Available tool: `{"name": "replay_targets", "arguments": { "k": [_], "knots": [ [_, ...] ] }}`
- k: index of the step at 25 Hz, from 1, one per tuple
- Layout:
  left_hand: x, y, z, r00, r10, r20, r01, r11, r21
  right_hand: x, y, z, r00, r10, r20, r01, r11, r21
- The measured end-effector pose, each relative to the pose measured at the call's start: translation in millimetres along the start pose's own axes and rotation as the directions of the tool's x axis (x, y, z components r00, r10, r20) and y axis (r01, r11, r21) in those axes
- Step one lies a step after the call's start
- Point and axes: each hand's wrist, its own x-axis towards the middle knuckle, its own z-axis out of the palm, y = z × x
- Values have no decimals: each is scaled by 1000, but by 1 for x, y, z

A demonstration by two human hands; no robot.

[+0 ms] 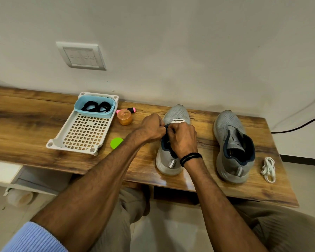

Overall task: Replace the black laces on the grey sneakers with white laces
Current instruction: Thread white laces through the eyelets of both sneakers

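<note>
On the surface (25,124), the left hand (153,128) and right hand (184,139) meet over a grey sneaker (176,112), fingers curled tight, pinching its white lace (177,121) (black laces (96,106) lie in the blue tub (98,114), well apart).

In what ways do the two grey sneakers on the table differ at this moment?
The left sneaker carries a white lace across its front eyelets; the right sneaker has none. The left hand and right hand pinch at the left sneaker; the right sneaker stands untouched, its tongue loose. Both are grey, toes toward the wall.
</note>
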Motion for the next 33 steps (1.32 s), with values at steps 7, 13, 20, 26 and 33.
{"name": "replay_targets", "arguments": {
  "k": [7,13,20,26,33],
  "knots": [
    [5,-4,3,990,-136,-22,126,958,-257,-2,4,6,984,165,70,-180,902,392],
    [5,-7,4,989,-147,30,147,906,-398,-3,0,7,972,234,-19,-214,915,343],
    [12,-11,8,990,-135,-41,120,961,-249,-6,-16,1,975,211,-71,-177,928,328],
    [7,-3,10,993,-89,-78,76,986,-148,-1,-14,7,942,315,-118,-251,891,378],
    [11,-8,13,990,-104,-98,81,974,-211,-4,-16,9,940,309,-145,-240,900,364]
  ]
}}
